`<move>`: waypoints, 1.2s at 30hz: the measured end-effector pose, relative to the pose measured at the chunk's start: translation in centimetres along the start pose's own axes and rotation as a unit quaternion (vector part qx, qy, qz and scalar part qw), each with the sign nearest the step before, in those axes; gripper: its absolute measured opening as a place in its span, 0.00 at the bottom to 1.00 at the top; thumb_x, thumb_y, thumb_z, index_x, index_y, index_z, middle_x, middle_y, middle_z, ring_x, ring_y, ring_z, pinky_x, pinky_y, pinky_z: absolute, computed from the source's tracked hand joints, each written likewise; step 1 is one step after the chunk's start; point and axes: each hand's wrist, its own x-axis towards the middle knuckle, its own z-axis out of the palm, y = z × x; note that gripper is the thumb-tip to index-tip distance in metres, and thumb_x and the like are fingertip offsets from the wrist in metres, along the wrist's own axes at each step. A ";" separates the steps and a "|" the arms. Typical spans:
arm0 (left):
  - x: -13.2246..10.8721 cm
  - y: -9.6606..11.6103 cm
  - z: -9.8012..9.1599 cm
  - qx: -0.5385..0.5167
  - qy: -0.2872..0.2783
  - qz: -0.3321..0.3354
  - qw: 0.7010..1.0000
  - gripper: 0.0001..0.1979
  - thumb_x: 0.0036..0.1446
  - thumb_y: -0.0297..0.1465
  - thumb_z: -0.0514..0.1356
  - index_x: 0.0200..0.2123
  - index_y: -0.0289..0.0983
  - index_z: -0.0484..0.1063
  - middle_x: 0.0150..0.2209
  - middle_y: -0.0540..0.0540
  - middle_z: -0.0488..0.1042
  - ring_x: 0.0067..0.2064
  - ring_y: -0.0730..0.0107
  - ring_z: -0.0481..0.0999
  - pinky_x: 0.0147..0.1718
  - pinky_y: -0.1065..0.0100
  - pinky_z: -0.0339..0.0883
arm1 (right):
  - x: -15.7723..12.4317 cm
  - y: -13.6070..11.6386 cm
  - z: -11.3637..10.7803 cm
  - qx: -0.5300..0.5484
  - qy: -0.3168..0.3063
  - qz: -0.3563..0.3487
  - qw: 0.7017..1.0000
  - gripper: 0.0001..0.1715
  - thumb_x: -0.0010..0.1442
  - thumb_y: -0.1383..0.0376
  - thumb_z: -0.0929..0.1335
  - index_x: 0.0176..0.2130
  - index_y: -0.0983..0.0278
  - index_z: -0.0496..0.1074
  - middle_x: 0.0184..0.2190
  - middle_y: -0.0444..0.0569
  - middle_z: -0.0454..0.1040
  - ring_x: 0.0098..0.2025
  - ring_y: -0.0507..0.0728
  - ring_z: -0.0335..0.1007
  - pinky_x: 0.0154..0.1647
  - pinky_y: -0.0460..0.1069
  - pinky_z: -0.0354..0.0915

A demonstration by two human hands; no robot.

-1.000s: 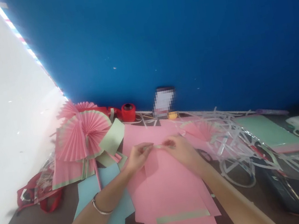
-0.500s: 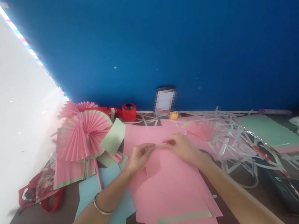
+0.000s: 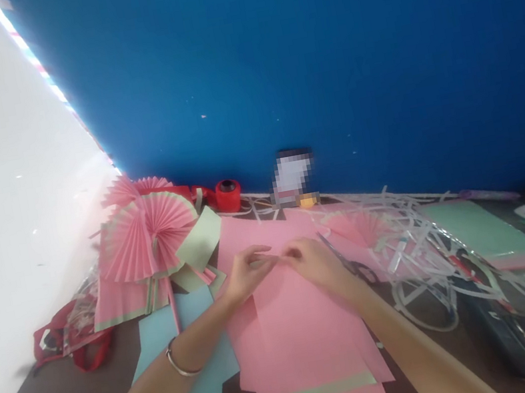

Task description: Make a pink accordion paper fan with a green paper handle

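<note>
My left hand and my right hand meet over the middle of a stack of pink paper. Both are closed in a pinch, fingertips almost touching. Between them is the far edge of the top pink paper sheet, mostly hidden by the fingers. A pale green strip runs along that sheet's near edge, which lies slightly tilted. More pink sheets lie beneath. Beside my right wrist lies a pair of scissors, partly covered by my hand.
Pleated pink paper fans stand at the left beside green card and blue paper. A red tape roll sits by the blue wall. Tangled white strips cover the right side, near a green packet.
My hands have come closer together, hiding the bit of green seen between them before. The top sheet has turned slightly, its near green strip now slanting. The scissors show more.
</note>
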 end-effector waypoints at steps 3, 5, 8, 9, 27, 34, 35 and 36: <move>0.2 -0.3 -0.1 0.012 0.032 0.022 0.999 0.13 0.47 0.34 0.64 0.35 0.34 0.71 0.32 0.42 0.78 0.37 0.62 0.78 0.36 0.66 0.72 | -0.1 0.0 0.0 0.022 0.024 0.023 0.999 0.06 0.51 0.67 0.66 0.29 0.64 0.74 0.33 0.50 0.76 0.35 0.56 0.71 0.37 0.48 0.64; 0.4 -0.4 -0.1 0.020 0.045 0.034 0.998 0.11 0.46 0.34 0.64 0.32 0.34 0.71 0.31 0.43 0.78 0.36 0.62 0.78 0.34 0.67 0.72 | -0.3 0.3 0.1 0.034 0.051 0.048 0.997 0.08 0.50 0.68 0.67 0.33 0.64 0.74 0.36 0.51 0.76 0.35 0.55 0.72 0.39 0.49 0.65; 0.5 -0.3 -0.2 0.037 0.063 0.042 0.996 0.09 0.45 0.32 0.64 0.31 0.34 0.70 0.30 0.44 0.77 0.36 0.63 0.78 0.32 0.69 0.72 | -0.6 0.8 0.2 0.061 0.069 0.074 0.993 0.10 0.50 0.69 0.66 0.34 0.65 0.74 0.37 0.52 0.76 0.34 0.55 0.73 0.37 0.48 0.66; 0.6 -0.2 -0.2 0.044 0.071 0.041 0.996 0.09 0.45 0.32 0.64 0.30 0.34 0.70 0.30 0.44 0.77 0.36 0.63 0.78 0.31 0.69 0.72 | -0.8 1.0 0.2 0.072 0.067 0.079 0.992 0.09 0.50 0.68 0.66 0.33 0.65 0.74 0.35 0.52 0.76 0.34 0.55 0.73 0.35 0.48 0.66; 0.3 0.5 -0.2 0.043 0.069 0.037 0.996 0.08 0.45 0.29 0.63 0.29 0.36 0.66 0.28 0.46 0.75 0.37 0.63 0.77 0.30 0.71 0.69 | -0.4 1.5 -0.8 0.115 0.019 0.190 0.975 0.14 0.50 0.69 0.66 0.38 0.69 0.74 0.26 0.51 0.76 0.21 0.53 0.70 0.18 0.45 0.63; 0.3 0.6 -0.2 0.028 0.072 0.031 0.997 0.11 0.46 0.31 0.63 0.26 0.37 0.60 0.27 0.46 0.75 0.35 0.64 0.77 0.26 0.73 0.66 | -0.1 1.7 -0.8 0.113 0.010 0.139 0.984 0.09 0.50 0.66 0.65 0.24 0.66 0.73 0.20 0.48 0.74 0.19 0.52 0.68 0.15 0.44 0.59; 0.3 0.6 -0.2 0.026 0.073 0.031 0.997 0.11 0.46 0.31 0.63 0.26 0.37 0.60 0.27 0.47 0.74 0.35 0.65 0.77 0.25 0.74 0.66 | -0.1 1.7 -0.8 0.114 0.007 0.140 0.984 0.09 0.50 0.65 0.65 0.24 0.66 0.73 0.20 0.48 0.74 0.20 0.52 0.68 0.15 0.44 0.59; 0.3 0.6 -0.2 0.025 0.073 0.031 0.997 0.12 0.46 0.30 0.63 0.26 0.37 0.60 0.27 0.47 0.74 0.34 0.65 0.77 0.25 0.74 0.66 | 0.0 1.7 -0.8 0.114 0.003 0.143 0.983 0.09 0.50 0.65 0.65 0.24 0.66 0.73 0.20 0.48 0.74 0.20 0.53 0.68 0.15 0.44 0.59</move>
